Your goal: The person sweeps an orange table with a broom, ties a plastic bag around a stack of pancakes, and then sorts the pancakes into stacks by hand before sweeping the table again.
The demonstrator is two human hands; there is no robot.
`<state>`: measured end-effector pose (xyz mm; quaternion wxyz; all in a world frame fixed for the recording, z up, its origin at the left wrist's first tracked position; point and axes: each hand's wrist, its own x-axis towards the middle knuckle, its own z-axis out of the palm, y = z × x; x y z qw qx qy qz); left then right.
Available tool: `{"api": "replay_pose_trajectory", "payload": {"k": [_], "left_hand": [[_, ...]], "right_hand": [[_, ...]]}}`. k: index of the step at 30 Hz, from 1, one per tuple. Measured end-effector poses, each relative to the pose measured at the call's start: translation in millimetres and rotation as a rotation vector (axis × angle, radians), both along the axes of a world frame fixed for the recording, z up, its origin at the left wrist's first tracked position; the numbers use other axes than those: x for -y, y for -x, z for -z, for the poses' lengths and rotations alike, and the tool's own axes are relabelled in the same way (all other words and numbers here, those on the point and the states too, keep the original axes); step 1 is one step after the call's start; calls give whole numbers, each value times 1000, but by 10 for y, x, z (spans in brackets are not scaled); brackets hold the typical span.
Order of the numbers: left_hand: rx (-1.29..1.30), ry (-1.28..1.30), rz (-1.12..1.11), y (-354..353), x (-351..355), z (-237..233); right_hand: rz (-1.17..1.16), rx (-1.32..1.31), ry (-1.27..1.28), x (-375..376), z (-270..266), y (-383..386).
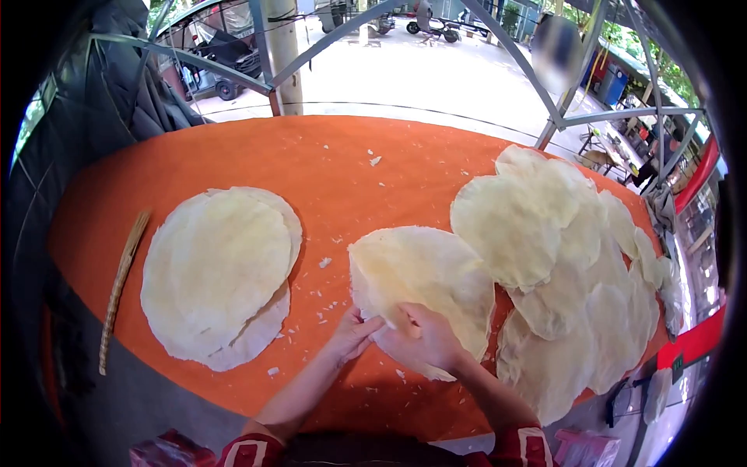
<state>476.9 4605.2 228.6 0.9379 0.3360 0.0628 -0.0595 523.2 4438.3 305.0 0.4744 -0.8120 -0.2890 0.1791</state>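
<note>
A thin, pale round flatbread (424, 261) lies in front of me on the orange table. My left hand (354, 336) pinches its near left edge between thumb and fingers. Close beside it, my right hand (426, 336) bends over the near part of the same flatbread, fingers curled at the sheet and partly blurred. To the left rests a stack of similar round flatbreads (222, 268), edges slightly offset. Many more overlapping flatbreads (510, 229) spread over the right side, close to the one under my hands.
The orange tabletop (327, 179) carries scattered pale crumbs and flakes (375, 161). A small straw whisk broom (120, 296) lies along the left edge. Metal frame bars (334, 39) cross behind the table. Dark sheeting (117, 86) hangs at the left, and a scooter (434, 27) stands outside.
</note>
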Motion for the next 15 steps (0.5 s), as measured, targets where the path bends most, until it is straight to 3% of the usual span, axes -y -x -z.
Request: {"api": "replay_pose_trajectory", "payload": {"k": [1,4,6,8,9,10,11,14,15], "left_hand": [[-16,-8,-17,7,20,-14],[-81,-192,-54,138,85,163],[-118,-370,-112,237,114,303],[-99,-506,-127,305,-125,163],[-89,-504,-157,321,-315,-62],[-80,-500,-179,334,-540,-317],[-71,-493,-197,350,-784,-541],[-40,-727,-221,515,-1779,-921],[-6,-831,-245,608,-2147,-940]], "right_hand": [[15,-89,-9,26,51,-6],[-9,506,417,8,239,85],[-101,558,416,19,455,49],[-92,498,205,362,650,-516],[-3,236,160,323,134,-670],[-7,-336,-339,449,13,-918],[197,-318,-246,528,-300,-1071],[144,41,63,499,-1242,-1447],[165,182,16,508,-1343,-1621]]}}
